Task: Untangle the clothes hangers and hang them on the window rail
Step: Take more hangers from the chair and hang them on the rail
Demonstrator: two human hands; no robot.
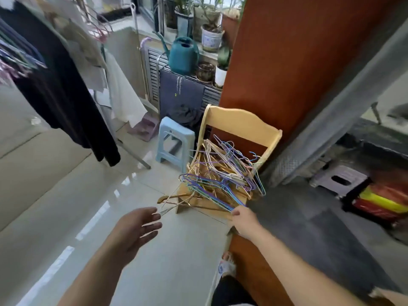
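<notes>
While the tangled hangers (223, 173) are heaped on the wooden chair (240, 124), both arms are stretched forward.
Blue hanger wires are pinched by the right hand (244, 219); the left hand (136, 230) is held near, fingers spread, palm up.

We see purple, blue and gold hangers (223, 175) on a pale yellow chair (238, 122) — beside a light-blue stool (174, 140) and teal watering can (183, 55).

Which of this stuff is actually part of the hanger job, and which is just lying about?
Job: tangled hangers, wooden chair holding them, right hand gripping some, left hand reaching.
Lying about: blue stool, watering can, potted plants.
</notes>
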